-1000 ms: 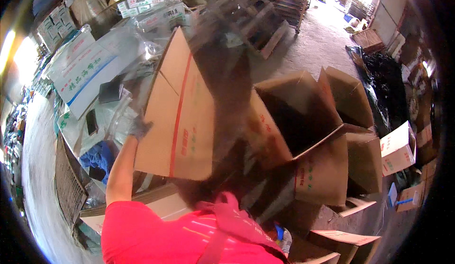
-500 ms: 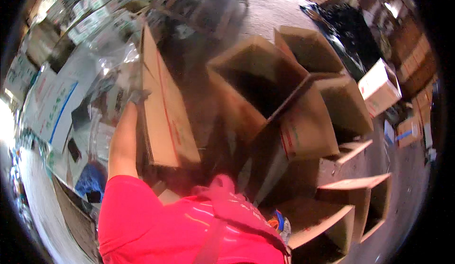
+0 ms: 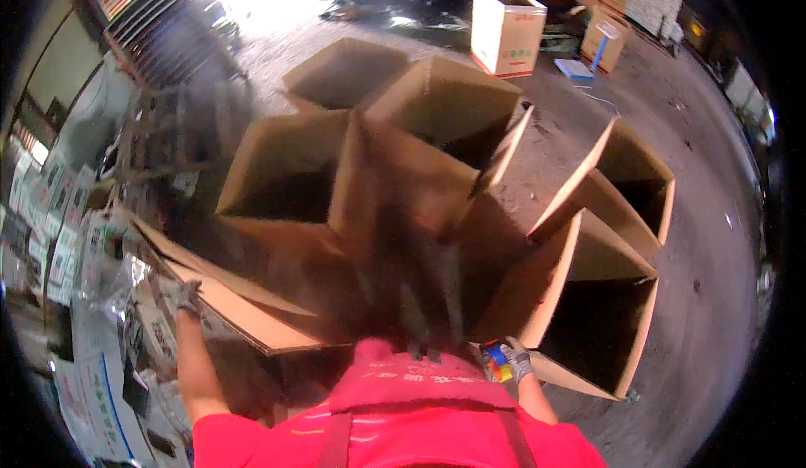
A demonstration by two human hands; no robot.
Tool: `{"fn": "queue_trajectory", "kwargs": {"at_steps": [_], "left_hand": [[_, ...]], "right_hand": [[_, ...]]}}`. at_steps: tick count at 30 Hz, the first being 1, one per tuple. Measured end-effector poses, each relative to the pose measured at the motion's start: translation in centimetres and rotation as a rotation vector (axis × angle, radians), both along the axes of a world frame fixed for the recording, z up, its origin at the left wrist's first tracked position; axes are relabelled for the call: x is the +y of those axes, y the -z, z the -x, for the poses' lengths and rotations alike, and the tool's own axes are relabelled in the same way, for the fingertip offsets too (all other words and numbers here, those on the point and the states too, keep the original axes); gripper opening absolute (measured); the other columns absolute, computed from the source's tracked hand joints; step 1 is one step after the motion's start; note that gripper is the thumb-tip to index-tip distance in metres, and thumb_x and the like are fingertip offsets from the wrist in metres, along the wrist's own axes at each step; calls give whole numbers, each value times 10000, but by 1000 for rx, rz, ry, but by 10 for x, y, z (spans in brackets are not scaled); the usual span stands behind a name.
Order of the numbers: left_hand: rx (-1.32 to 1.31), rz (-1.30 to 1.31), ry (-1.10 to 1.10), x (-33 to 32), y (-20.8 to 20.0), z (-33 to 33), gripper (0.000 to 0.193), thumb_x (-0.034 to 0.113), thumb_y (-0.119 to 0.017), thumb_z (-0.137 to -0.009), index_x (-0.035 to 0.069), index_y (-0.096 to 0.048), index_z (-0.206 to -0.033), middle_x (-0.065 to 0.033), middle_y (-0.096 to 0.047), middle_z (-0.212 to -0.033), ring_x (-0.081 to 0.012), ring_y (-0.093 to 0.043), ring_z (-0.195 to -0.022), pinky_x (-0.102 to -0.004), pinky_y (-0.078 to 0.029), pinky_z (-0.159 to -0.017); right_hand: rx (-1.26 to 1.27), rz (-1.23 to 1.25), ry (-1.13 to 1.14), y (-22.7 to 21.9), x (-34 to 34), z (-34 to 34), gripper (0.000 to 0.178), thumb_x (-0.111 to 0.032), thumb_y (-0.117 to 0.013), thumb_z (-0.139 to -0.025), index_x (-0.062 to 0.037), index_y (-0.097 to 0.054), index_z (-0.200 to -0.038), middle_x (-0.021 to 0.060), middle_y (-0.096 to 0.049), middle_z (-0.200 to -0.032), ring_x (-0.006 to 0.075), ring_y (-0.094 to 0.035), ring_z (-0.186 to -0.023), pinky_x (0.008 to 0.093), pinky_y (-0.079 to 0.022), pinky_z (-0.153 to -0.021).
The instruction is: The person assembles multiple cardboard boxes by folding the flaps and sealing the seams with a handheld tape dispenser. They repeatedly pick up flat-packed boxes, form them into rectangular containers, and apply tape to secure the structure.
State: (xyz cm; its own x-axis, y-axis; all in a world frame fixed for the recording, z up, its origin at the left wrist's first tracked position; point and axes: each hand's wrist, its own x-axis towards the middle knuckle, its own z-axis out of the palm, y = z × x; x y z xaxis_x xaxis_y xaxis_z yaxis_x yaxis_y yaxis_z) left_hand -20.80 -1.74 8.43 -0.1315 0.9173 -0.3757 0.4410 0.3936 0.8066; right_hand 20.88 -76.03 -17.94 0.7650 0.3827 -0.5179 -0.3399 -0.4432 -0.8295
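My left hand (image 3: 188,294), in a grey glove, is closed over the edge of a folded cardboard box (image 3: 243,307) at the left. The box lies slanted, its layers slightly parted at the far side. Low in the middle right, my gloved right hand (image 3: 519,360) is closed around a blue hand tool with orange and yellow parts, which looks like a tape dispenser (image 3: 497,360). That hand is beside the near corner of an open cardboard box (image 3: 550,300). Its fingers are partly hidden by the tool.
Several open-topped boxes (image 3: 290,166) stand in an arc before me. Another open box (image 3: 642,178) is at the right. Farther off are a pale carton (image 3: 508,40), black plastic sheeting (image 3: 403,2) and stacked cartons. Clear plastic and printed sheets (image 3: 88,392) lie at my left.
My view has turned right. The folded box, steeply upright before, now slants lower in my left hand. My right hand with the blue tool, barely showing earlier, is now in plain view.
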Motion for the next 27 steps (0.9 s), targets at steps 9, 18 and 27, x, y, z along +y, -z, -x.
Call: {"fn": "queue_trajectory", "kwargs": {"at_steps": [9, 18, 27], "left_hand": [[-486, -55, 85, -150, -56, -141, 168, 216, -655, -739, 112, -543, -807, -85, -572, -784, -250, -585, -607, -361, -541, -438], [845, -659, 454, -296, -77, -248, 667, 353, -660, -811, 151, -394, -1389, -246, -174, -1487, -392, -297, -1316, -426, -258, -1077], [804, -1148, 840, -220, -66, -205, 213, 297, -660, -787, 119, -648, -904, -66, -609, -1024, -287, -504, -1084, -487, -250, -1070]], "right_hand": [[-146, -92, -146, -12, 4, -121, 533, -154, -640, -848, -47, -457, -1337, 123, -509, -1326, 226, -512, -1173, 329, -426, -972], [148, -596, -285, -107, 66, -164, 344, -210, -618, -892, -43, -578, -1191, 55, -654, -1007, 154, -610, -938, 290, -494, -809], [215, -760, -92, -185, 132, -117, 228, -164, -596, -904, -40, -639, -1091, 25, -657, -998, 123, -601, -929, 268, -470, -881]]}}
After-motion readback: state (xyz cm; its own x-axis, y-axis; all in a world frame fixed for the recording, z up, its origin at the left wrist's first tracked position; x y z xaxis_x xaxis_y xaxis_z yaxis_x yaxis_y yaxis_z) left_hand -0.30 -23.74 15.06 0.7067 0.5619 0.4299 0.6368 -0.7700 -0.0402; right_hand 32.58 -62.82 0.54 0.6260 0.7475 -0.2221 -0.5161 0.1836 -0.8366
